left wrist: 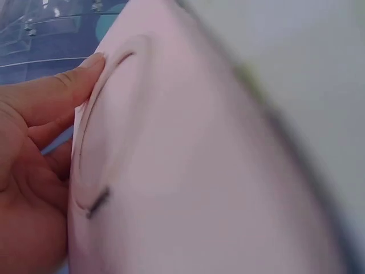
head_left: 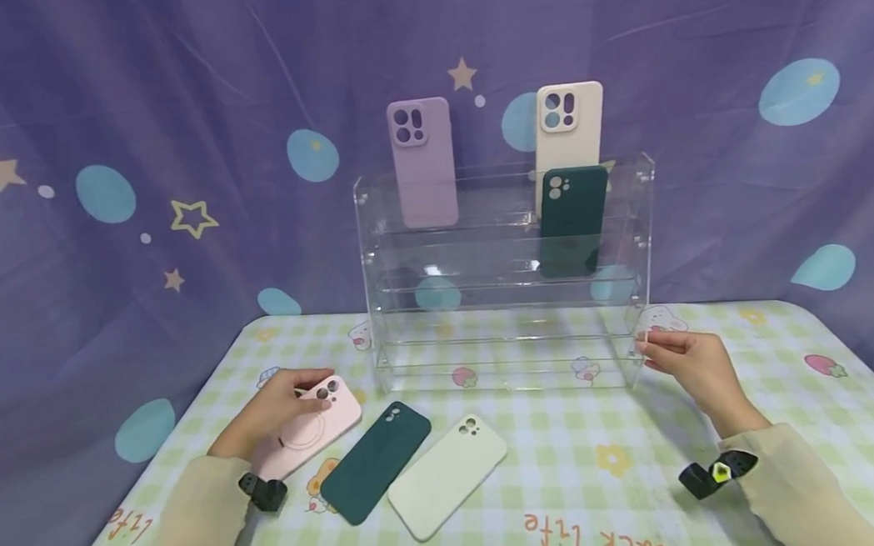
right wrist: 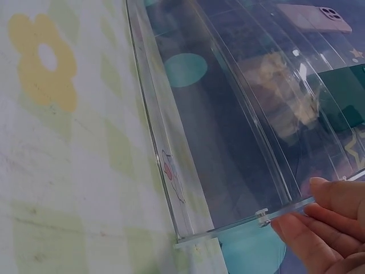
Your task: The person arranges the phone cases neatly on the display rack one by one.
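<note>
My left hand (head_left: 268,407) grips a pink phone case (head_left: 318,437) by its long edge, at the left of the table. In the left wrist view the thumb lies along the edge of the case (left wrist: 188,160), beside a ring outline on its back. My right hand (head_left: 702,369) pinches the right side panel of a clear acrylic display rack (head_left: 365,269). Thumb and fingers sit on either side of the panel's edge in the right wrist view. Beside the pink case lie a dark green phone case (head_left: 377,464) and a pale cream-green phone case (head_left: 449,477).
On the rack's top tier stand a lilac phone case (head_left: 431,181) and a cream phone case (head_left: 573,143). Another dark green case (head_left: 572,223) stands one tier lower at the right. A checked cloth (head_left: 569,474) covers the table; a purple curtain (head_left: 206,304) hangs behind.
</note>
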The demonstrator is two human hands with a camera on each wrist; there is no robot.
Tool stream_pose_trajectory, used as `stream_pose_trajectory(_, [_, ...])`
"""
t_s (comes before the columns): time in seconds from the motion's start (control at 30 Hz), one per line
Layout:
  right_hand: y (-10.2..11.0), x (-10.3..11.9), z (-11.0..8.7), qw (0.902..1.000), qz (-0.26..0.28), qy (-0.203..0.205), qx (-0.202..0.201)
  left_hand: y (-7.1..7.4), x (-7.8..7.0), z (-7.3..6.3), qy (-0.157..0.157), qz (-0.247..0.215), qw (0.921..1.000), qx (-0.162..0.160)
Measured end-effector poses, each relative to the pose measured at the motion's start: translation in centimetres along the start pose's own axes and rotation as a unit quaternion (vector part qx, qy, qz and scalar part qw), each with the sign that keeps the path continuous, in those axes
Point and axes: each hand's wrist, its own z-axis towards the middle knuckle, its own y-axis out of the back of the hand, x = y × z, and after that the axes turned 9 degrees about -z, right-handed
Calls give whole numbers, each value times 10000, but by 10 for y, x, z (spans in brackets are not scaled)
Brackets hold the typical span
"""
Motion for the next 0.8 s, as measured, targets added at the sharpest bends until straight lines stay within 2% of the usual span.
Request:
stream_pose_trajectory(0.1, [0,-1,0,10000,46,14,-2,3,-1,2,161,-306,9994,57])
stream_pose_trajectory(0.23, [0,-2,1,9999,107,42,28,6,-3,4,432,-613,9972,-35])
stream_pose_trajectory(0.3, [1,-2,1,9999,133,45,27,8,-3,5,495,-614,9968,-131])
stream_pose_trajectory(0.53, [-2,0,1,9998,166,51,16,23,-10,-2,826,-1221,9890,-142])
stream_pose_trajectory(0.67, [-3,-10,6,9997,253,14,-58,32,-26,-2,588,-1468,9865,-420])
stream_pose_trajectory(0.8, [-3,-39,21,9989,454,2,-117,41,-53,-2,327,-1918,9782,-722])
